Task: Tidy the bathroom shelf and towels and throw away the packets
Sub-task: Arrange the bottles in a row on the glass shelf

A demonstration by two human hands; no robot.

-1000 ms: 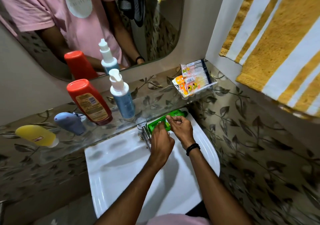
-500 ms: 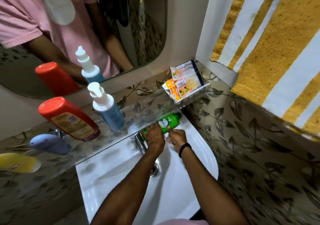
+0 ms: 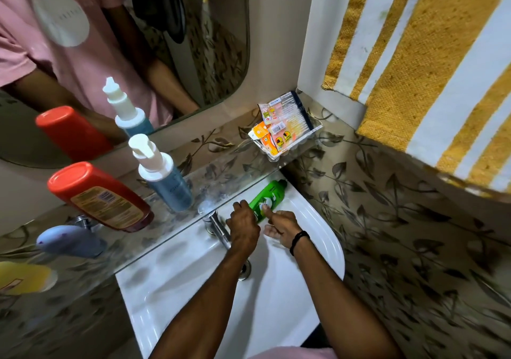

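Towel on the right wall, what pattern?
The towel has yellow and white stripes; head view.

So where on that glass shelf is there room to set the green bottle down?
The bare stretch of shelf between the pump bottle and the packets. Left of the pump bottle it is crowded: red bottle, blue container, yellow bottle.

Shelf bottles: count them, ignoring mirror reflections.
4: yellow bottle far left, lilac bottle beside it, red bottle next, pump bottle rightmost. More may lie beyond the left edge.

1 head view, steeply down and close over the washbasin (image 3: 312, 270).
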